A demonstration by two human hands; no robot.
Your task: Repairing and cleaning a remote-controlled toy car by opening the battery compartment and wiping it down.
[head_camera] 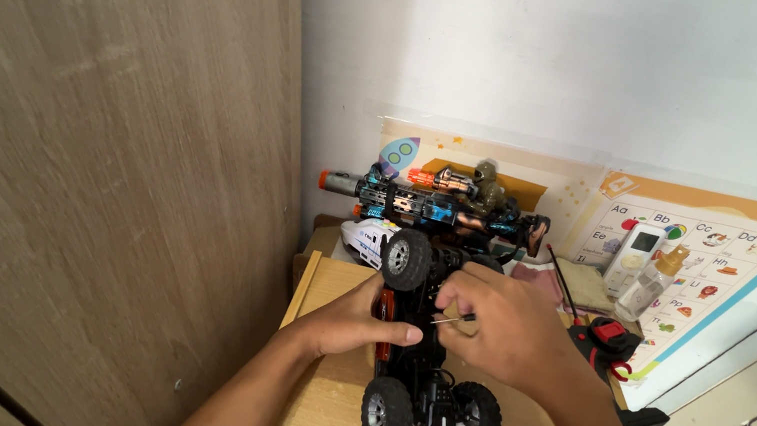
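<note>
A person looks down at a small wooden table (316, 416) pushed into a corner, with a large wood-grain panel (84, 156) filling the left side. On the table a black toy monster truck (419, 392) lies turned on its side, its chunky wheels facing the camera. The left hand (356, 323) is clamped around the truck's body near an orange part, steadying it. The right hand (502, 329) has its fingers pinched together on a thin tool with a metal shaft (447, 321) (probably a small screwdriver), the tip pressed against the chassis. This looks like the step of working a screw on the underside; a next move would call for keeping the tip seated and the truck held firm, since the tool is slim and could slip. Behind the truck lie a toy blaster (410, 203) with orange tips and a white toy vehicle (366, 240). To the right sit a white remote control (633, 255), a small clear bottle (647, 286), and a children's alphabet poster (724, 268) against the wall.
</note>
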